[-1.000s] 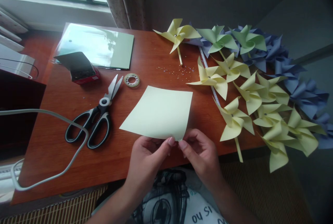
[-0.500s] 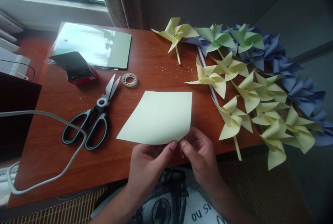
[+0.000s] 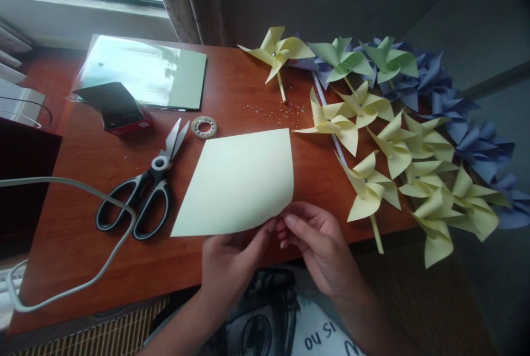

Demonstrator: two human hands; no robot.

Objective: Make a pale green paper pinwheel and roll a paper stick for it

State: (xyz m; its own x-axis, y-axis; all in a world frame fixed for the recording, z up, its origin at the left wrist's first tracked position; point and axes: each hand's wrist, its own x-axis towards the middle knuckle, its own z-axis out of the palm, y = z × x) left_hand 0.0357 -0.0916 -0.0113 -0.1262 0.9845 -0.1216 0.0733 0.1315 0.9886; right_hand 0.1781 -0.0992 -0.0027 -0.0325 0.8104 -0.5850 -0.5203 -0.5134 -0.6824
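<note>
Item: pale yellow paper sheet (image 3: 238, 182), centre of frame on the wooden table (image 3: 83, 245). Left hand (image 3: 232, 259) and right hand (image 3: 317, 243) pinch its lower right corner. Likely light, floppy, easily creased (best held by edges). Scissors (image 3: 144, 190) at left.

My one head camera looks steeply forward-down over the near edge of the wooden desk (image 3: 232, 91), close above, facing its window side.

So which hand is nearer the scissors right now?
The left hand. It sits right of the scissors, pinching the yellow paper's near edge. The right hand is farther right, past the paper's corner.
</note>
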